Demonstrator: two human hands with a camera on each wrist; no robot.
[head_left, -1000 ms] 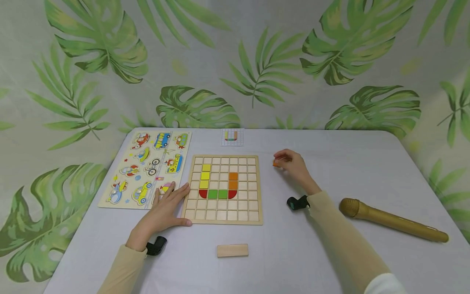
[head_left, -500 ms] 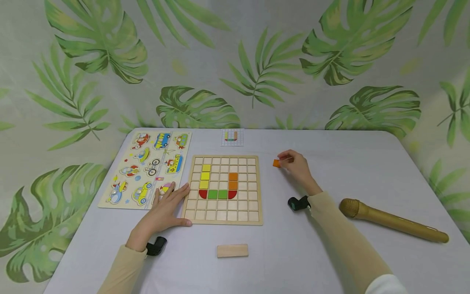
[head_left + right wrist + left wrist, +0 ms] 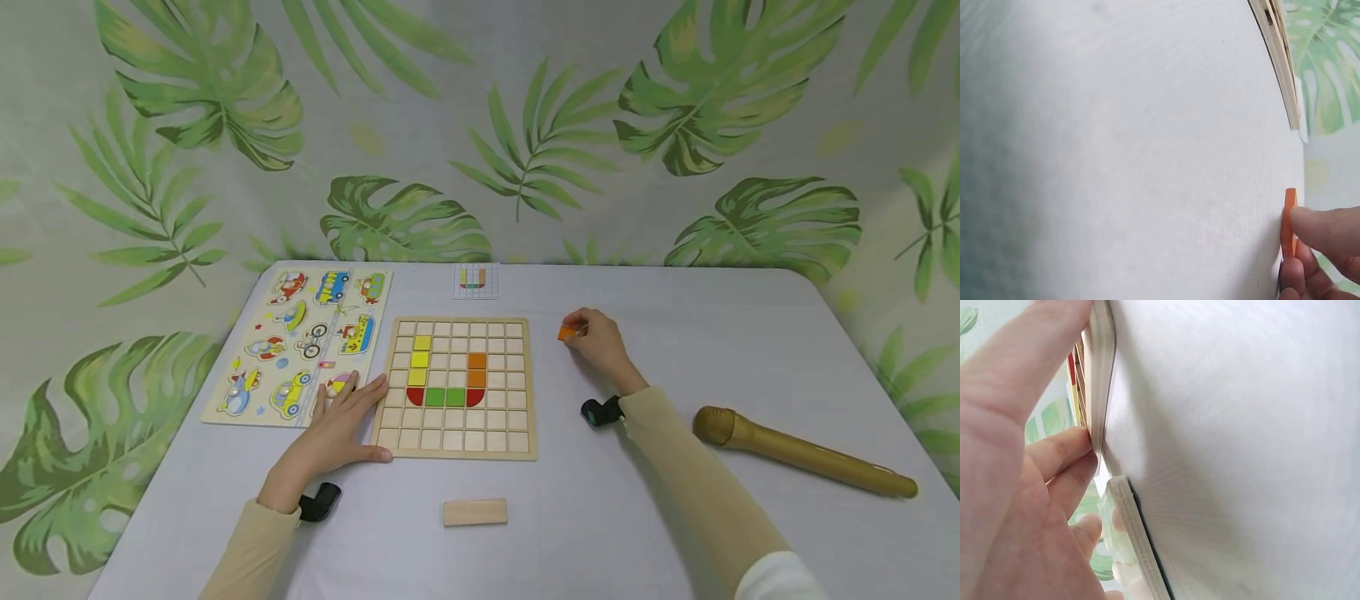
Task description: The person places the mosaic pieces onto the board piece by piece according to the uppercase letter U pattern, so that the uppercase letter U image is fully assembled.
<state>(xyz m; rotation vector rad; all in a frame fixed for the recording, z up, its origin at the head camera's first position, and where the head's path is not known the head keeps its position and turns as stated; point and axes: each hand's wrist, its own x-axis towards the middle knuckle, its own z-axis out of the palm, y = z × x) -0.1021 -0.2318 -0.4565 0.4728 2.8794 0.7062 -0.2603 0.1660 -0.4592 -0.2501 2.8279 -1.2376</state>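
Observation:
The right hand [image 3: 598,340] pinches a small orange square tile [image 3: 1287,225] between thumb and fingers, low over the tablecloth to the right of the wooden grid board [image 3: 454,450]. My left hand [image 3: 341,429] lies with spread, nearly straight fingers along the board's left edge, the thumb at its near left corner. On the grid, yellow tiles [image 3: 420,360], red rounded tiles [image 3: 475,397], green tiles [image 3: 445,397] and orange tiles [image 3: 477,369] form a U shape. Fingers and the board's side show in the left wrist view.
A vehicle picture puzzle [image 3: 296,350] lies left of the board, partly under the left fingers. Behind the board is a small pattern card [image 3: 476,282]. A plain wooden block [image 3: 475,512] lies in front, and a gold microphone [image 3: 802,450] lies to the right.
The right hand drew back slightly to the right, uncovering more of the orange tile, then came back left over it. The left hand and the board have stayed in place.

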